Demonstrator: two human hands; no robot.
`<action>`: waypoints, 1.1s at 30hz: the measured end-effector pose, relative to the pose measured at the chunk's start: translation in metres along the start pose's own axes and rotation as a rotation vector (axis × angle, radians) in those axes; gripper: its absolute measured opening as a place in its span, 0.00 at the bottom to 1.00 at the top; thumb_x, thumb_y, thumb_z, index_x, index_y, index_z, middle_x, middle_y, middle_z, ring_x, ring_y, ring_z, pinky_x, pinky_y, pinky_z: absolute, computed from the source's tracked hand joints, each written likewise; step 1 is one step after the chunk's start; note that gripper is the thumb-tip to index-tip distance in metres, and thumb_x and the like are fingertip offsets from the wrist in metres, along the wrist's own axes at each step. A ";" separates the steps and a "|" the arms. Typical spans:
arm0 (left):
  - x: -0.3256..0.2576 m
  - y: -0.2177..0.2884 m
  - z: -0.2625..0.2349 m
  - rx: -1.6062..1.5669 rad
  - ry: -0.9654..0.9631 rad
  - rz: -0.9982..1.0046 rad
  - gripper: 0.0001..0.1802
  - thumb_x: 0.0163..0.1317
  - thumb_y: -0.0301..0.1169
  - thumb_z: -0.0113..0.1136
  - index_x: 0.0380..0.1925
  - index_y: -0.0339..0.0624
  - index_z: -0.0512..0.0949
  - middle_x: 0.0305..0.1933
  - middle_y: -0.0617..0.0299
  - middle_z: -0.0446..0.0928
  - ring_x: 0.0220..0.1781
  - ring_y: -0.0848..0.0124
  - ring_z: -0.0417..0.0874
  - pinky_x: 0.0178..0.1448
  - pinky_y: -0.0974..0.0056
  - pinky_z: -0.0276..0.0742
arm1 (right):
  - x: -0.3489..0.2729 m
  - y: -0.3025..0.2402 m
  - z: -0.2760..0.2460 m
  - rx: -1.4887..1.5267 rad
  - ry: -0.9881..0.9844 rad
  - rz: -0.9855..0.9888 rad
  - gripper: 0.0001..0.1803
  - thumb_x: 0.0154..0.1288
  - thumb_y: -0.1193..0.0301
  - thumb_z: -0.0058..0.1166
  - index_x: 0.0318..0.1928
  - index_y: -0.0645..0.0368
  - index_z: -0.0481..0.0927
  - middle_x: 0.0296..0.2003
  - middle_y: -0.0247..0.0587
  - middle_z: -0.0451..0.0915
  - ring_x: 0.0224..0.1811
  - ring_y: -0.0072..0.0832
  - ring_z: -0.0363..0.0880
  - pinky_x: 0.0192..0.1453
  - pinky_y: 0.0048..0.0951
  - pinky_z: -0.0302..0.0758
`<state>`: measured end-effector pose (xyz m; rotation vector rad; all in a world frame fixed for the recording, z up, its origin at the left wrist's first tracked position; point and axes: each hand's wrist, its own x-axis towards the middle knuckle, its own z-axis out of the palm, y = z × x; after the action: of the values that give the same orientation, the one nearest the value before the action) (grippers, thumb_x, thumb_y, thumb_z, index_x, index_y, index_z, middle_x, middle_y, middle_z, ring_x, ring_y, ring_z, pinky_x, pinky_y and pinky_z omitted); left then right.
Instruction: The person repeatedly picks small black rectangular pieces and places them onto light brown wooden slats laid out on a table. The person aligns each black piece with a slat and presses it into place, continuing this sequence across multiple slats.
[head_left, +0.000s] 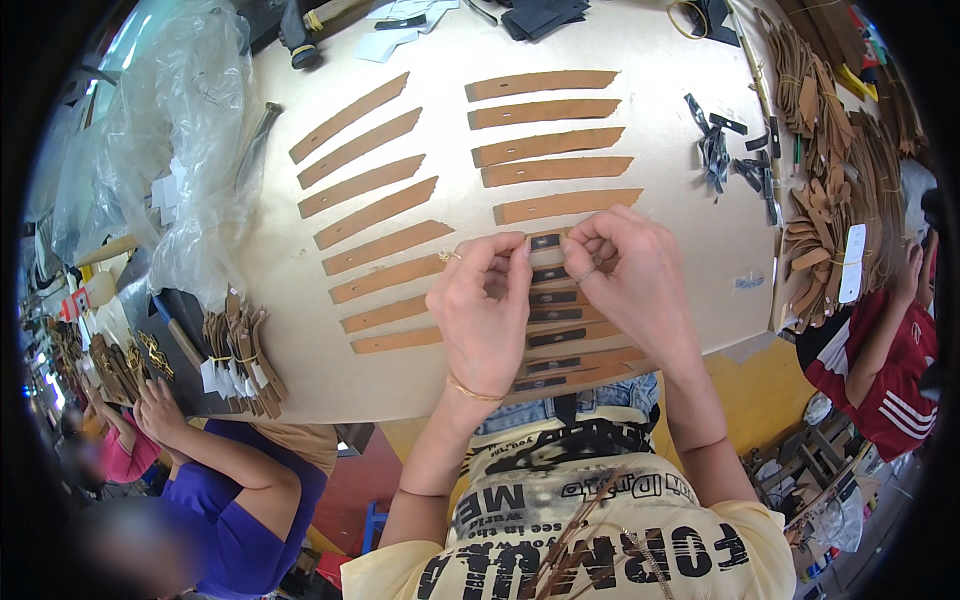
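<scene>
Lengthwise, the dark patch (545,242) runs left-right between both hands (480,305) (636,280).

Left hand (480,305) pinching, right hand (632,275) alike, forearms (443,445) angled inward

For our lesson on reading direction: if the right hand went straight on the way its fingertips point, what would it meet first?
The right hand would probably meet the small dark patch first, with the left hand just beyond it; exact depth is unclear.
</scene>
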<state>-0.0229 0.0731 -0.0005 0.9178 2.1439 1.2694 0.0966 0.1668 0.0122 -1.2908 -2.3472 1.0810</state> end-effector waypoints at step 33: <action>-0.031 -0.012 -0.004 0.655 -0.055 0.250 0.25 0.49 0.22 0.64 0.50 0.54 0.85 0.52 0.59 0.74 0.42 0.60 0.77 0.42 0.57 0.77 | -0.048 0.024 0.009 -0.624 0.091 -0.204 0.28 0.74 0.41 0.37 0.63 0.35 0.79 0.76 0.48 0.54 0.77 0.43 0.50 0.75 0.52 0.43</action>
<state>-0.0088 0.0430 -0.0072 1.4954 2.4995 0.6115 0.1345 0.1313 -0.0056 -1.1937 -2.7744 0.2169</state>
